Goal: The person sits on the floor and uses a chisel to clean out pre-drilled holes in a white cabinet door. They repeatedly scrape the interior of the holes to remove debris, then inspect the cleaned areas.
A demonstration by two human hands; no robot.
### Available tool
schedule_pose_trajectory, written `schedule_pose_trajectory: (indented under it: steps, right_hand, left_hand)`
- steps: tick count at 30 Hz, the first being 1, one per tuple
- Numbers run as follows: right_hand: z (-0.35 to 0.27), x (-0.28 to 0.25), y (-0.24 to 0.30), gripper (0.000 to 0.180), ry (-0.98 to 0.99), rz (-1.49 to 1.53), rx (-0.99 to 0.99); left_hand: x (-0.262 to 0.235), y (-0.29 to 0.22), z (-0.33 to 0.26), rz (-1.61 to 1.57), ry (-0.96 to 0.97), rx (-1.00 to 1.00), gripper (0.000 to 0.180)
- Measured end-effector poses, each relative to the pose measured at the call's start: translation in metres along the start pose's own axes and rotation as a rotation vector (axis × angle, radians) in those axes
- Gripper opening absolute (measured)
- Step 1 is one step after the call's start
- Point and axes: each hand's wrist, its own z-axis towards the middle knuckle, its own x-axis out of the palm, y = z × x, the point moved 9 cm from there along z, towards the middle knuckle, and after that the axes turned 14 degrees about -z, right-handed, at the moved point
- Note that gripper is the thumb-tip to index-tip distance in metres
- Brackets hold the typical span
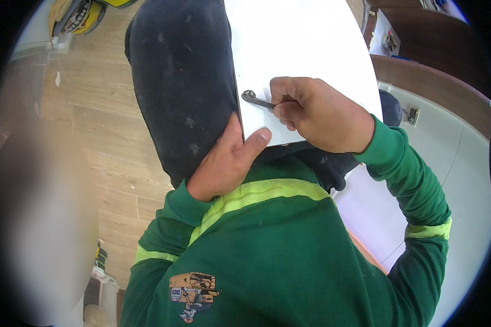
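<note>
A white board (305,43) lies across my lap, over my dark trousers (180,71). My left hand (232,152) grips its near left corner, thumb on the top face and the fingers along the side edge, partly hidden. Over the board, my right hand (322,111) is closed around a slim dark metal tool (263,103) whose exact kind I cannot tell. The tool points left, its tip at a small dark metal piece (249,94) near the board's left edge. Whether that piece is fixed to the board or part of the tool is unclear.
Wood-look flooring (114,141) spreads to the left. A yellow and black tub (87,16) stands at the far left. Brown panels (436,82) and a pale surface with a small socket-like fitting (413,115) are on the right. A blurred shape (43,229) fills the lower left.
</note>
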Motion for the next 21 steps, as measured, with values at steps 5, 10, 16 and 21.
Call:
schedule_pose_trajectory:
  steps: [5, 10, 16, 21]
  right_hand:
    - [-0.004, 0.0, 0.0, 0.009, 0.079, 0.14, 0.122]
    - [0.003, -0.014, -0.002, 0.01, 0.042, -0.055, -0.099]
    - [0.002, -0.001, -0.006, 0.01, 0.08, 0.08, 0.022]
    - [0.005, -0.013, -0.001, 0.011, 0.118, -0.057, -0.007]
  left_hand:
    - [0.0, -0.003, 0.001, 0.006, 0.008, 0.015, 0.059]
    - [0.0, 0.0, -0.001, -0.031, -0.01, -0.002, 0.059]
    - [-0.001, 0.0, -0.003, -0.005, -0.01, -0.038, 0.059]
    - [-0.002, -0.003, -0.003, 0.022, -0.026, -0.045, 0.059]
